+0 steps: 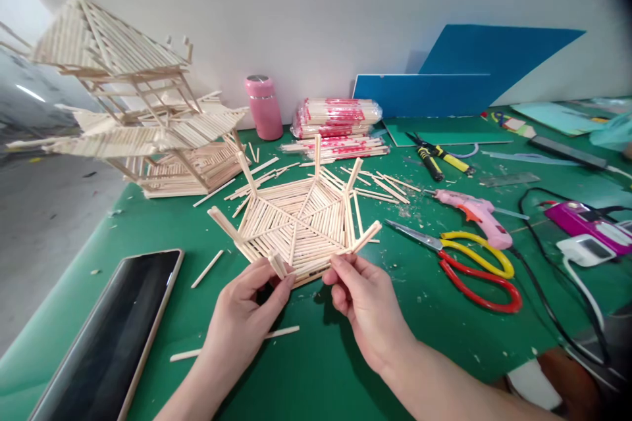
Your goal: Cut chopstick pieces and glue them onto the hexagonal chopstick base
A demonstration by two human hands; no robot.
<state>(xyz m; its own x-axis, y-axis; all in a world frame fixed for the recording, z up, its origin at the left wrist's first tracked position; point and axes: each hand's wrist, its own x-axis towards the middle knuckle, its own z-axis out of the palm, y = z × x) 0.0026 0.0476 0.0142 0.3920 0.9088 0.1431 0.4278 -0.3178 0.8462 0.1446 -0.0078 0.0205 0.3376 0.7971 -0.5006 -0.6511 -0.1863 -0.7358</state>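
A hexagonal base [276,223] made of chopsticks lies in front of me, with short posts slanting up from its corners. My left hand [251,306] is closed at its near corner, thumb and fingers around the foot of the near post [277,264]. My right hand [370,309] pinches a thin chopstick piece [320,270] along the near right edge, close to the right post [368,237]. The fingertips partly hide that edge. Below my left hand, a loose stick [282,332] lies on the table.
At the left stand a chopstick pavilion [168,138] and a phone [106,342]. Scissors [444,247], a pink glue gun [476,214] and pliers [439,158] lie right. Behind are a pink flask [264,108], packed chopsticks [340,115] and blue boards [419,95].
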